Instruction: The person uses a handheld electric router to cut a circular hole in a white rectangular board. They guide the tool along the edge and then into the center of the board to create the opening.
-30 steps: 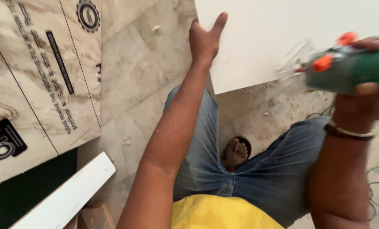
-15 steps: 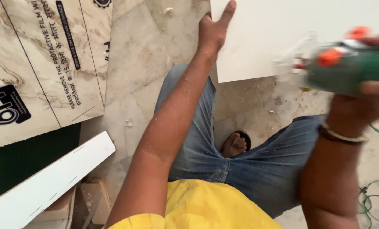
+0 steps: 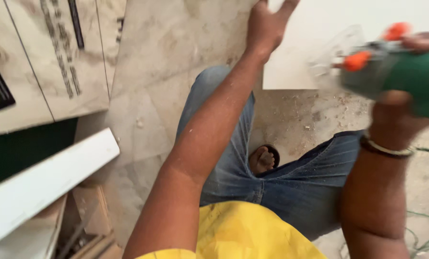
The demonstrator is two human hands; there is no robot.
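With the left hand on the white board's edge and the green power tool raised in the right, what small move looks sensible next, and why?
Probably lower the green power tool toward the white board near its lower edge. The right hand holds it above the board, apart from it, while the left hand lies spread at the board's left edge, seemingly steadying it. Sawdust on the floor suggests cutting here.

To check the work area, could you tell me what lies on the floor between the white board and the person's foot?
In the head view, only sawdust-strewn floor lies between the white board and the foot.
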